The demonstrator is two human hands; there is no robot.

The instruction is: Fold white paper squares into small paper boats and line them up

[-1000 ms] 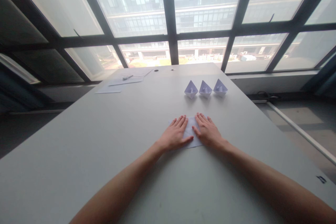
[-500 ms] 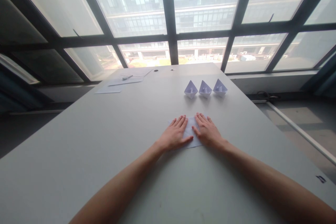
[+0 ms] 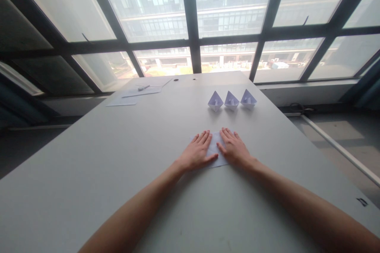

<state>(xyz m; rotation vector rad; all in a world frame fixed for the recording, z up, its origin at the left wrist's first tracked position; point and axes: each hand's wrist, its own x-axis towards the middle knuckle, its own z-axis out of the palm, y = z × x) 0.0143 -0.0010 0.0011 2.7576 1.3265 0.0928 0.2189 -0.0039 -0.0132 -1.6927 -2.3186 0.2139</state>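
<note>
A small white sheet of paper [image 3: 218, 160] lies flat on the white table [image 3: 118, 158] in front of me. My left hand [image 3: 198, 151] rests on its left part, palm down with the fingers stretched forward and the thumb pointing right. On the right part lies my right hand [image 3: 235, 147], also flat, its thumb turned toward the left one. Between the hands a strip of the paper shows; the rest is covered by them. Beyond the fingertips three folded paper boats stand in a row: a left boat [image 3: 215, 102], a middle boat [image 3: 231, 102] and a right boat [image 3: 248, 100].
White sheets [image 3: 127, 101] lie at the table's far left, with a white pen-like object [image 3: 144, 87] on top. Near the far edge is a dark round hole [image 3: 176, 80]. Framed windows [image 3: 225, 4] rise behind the table. A pale pole [image 3: 338, 146] runs beside its right edge.
</note>
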